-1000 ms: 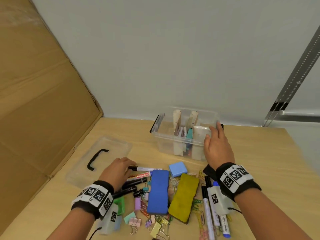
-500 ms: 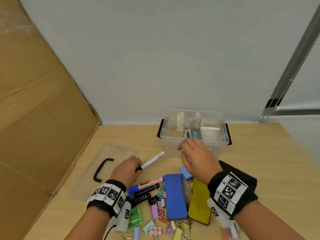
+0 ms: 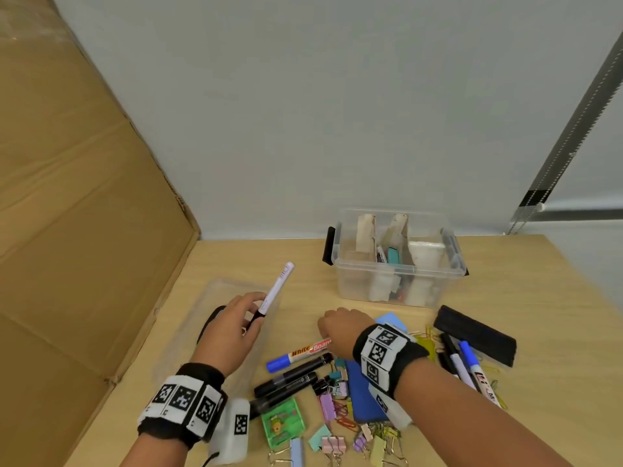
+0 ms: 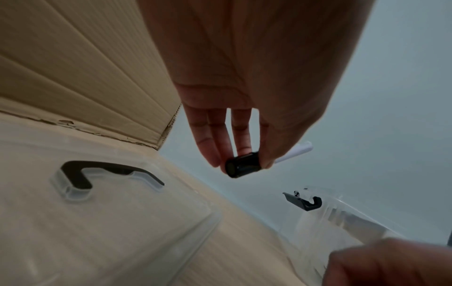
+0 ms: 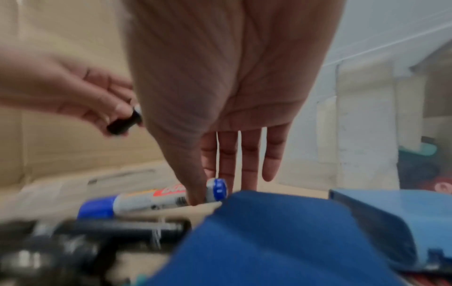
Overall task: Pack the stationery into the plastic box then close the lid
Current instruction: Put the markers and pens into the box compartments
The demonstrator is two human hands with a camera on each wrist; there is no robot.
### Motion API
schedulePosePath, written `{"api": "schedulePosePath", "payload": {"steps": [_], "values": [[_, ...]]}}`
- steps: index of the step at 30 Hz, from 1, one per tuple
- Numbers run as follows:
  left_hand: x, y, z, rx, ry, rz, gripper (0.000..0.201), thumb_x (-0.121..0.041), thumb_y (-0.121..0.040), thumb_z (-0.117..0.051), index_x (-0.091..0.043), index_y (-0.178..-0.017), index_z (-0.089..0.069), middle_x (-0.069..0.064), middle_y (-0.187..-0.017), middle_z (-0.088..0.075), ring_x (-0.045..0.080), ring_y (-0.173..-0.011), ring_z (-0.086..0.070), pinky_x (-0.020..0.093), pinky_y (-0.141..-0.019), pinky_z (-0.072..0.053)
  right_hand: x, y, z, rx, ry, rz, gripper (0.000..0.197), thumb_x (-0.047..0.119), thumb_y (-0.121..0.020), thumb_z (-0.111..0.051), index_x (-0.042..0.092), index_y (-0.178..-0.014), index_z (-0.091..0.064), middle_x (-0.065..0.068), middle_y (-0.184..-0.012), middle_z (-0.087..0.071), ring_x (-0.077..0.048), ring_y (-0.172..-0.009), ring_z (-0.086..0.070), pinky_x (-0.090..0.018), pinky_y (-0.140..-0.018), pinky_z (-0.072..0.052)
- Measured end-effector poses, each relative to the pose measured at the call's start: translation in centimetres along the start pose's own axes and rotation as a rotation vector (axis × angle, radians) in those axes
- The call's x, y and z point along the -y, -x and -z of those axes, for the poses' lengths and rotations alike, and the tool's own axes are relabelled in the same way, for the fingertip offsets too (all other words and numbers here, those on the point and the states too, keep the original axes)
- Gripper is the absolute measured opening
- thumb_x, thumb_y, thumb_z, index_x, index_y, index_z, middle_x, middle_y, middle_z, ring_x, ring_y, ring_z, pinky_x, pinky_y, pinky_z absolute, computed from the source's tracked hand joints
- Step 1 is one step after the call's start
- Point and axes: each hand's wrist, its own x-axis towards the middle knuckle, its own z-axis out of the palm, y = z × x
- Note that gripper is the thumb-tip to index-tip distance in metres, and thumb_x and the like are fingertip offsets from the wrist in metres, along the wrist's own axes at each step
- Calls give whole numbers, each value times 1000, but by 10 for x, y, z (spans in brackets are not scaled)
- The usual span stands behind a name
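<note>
Head view first: the left hand (image 3: 236,326) sits left of centre, pinching a white marker pen (image 3: 274,294) by its black cap end, so the barrel points up and right, pretty much straight at the clear plastic box (image 3: 397,288) in the upper right of the table area. The box is open, cardboard dividers inside, a few bits already in there. Its lid (image 3: 215,318) lies flat under the left hand. The right hand (image 3: 340,330) is lower centre, fingers down on the white-board marker (image 3: 300,354), which lies roughly left-right with its blue cap to the left. So the right hand is nearer the box, but the left one already has a pen pointed that way, I'd guess that goes in first. Rest of the pile sits along the bottom: blue eraser (image 3: 362,392), black markers (image 3: 290,377), binder clips (image 3: 332,444).

Left wrist view shows what the head can't: fingertips (image 4: 244,149) and thumb clamped round the black cap, white barrel poking out behind. Lid handle (image 4: 97,174) is at left, the box latch (image 4: 303,201) at lower right.

Right wrist view is blurry, but the thumb (image 5: 193,185) presses the marker's rear end by its blue end plug while the other fingers hang straight. It's touching, not gripped yet. The box wall fills the right edge.
</note>
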Motion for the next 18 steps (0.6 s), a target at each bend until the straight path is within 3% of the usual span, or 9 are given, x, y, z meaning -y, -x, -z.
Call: {"api": "schedulePosePath", "payload": {"steps": [4, 6, 10, 12, 15, 18], "values": [[4, -1, 1, 2, 38, 2, 35, -25, -92, -54, -39, -123, -47, -18, -102, -55, 2, -79, -59, 27, -72, -51, -11, 23, 17, -180, -599, -14, 11, 23, -88, -59, 19, -99, -57, -3, -105, -63, -20, -92, -62, -37, -81, -54], [3, -1, 1, 10, 51, -1, 34, -26, -92, -53, -39, -122, -47, -18, -103, -56, 3, -81, -59, 30, -74, -53, -19, 40, 28, -291, -935, -12, 9, 21, -88, -61, 23, -94, -55, 1, -107, -67, -17, -93, -67, -35, -82, -56], [-2, -5, -4, 22, 68, -6, 35, -25, -93, -53, -38, -125, -46, -17, -105, -56, 2, -82, -59, 28, -72, -53, -46, 65, 66, -547, -1377, -3, 12, 22, -98, -49, 13, -106, -48, -1, -110, -71, -17, -100, -68, -33, -86, -55], [-7, -5, -8, 31, 80, -10, 36, -24, -93, -53, -38, -126, -45, -19, -105, -55, 0, -82, -58, 20, -68, -49, -63, 70, 85, -752, -1388, -49, 9, 26, -100, -43, 21, -107, -44, -2, -108, -71, -18, -97, -69, -35, -81, -57], [-15, -4, -12, 37, 113, -16, 37, -23, -93, -53, -36, -127, -46, -20, -104, -54, 1, -83, -58, 14, -66, -45, -91, 57, 102, -1033, -1209, -216, 8, 28, -101, -38, 26, -110, -38, -2, -100, -70, -18, -85, -70, -33, -72, -58], [-20, -4, -13, 36, 115, -13, 38, -23, -94, -53, -37, -128, -44, -20, -105, -53, 0, -84, -58, 12, -65, -43, -112, 28, 104, -1033, -975, -441, 21, 29, -102, -33, 20, -121, -34, -8, -90, -67, -23, -70, -65, -37, -59, -53]]}}
